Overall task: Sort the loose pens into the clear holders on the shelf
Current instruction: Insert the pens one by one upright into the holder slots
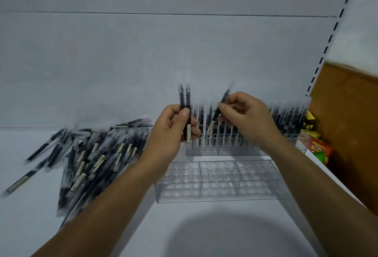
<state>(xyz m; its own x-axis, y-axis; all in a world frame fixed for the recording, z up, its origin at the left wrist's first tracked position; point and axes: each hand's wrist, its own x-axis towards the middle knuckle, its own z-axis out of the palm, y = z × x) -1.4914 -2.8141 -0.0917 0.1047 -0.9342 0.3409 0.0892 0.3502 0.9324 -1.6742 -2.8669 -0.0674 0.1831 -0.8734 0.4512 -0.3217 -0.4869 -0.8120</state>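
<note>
A heap of loose black pens (90,156) in clear wrappers lies on the white shelf at the left. My left hand (171,132) grips two black pens (185,101) upright above the shelf. My right hand (243,113) pinches one black pen (222,101), tilted, over the rear clear holder (204,151), which stands full of upright pens along the back wall. A second clear holder (221,179) with round sockets sits in front of it and holds no pens.
The white shelf (30,226) ends at a grey back panel. A slotted upright (327,42) and a brown board (347,124) bound the right side, with colourful packets (317,150) beside the holders.
</note>
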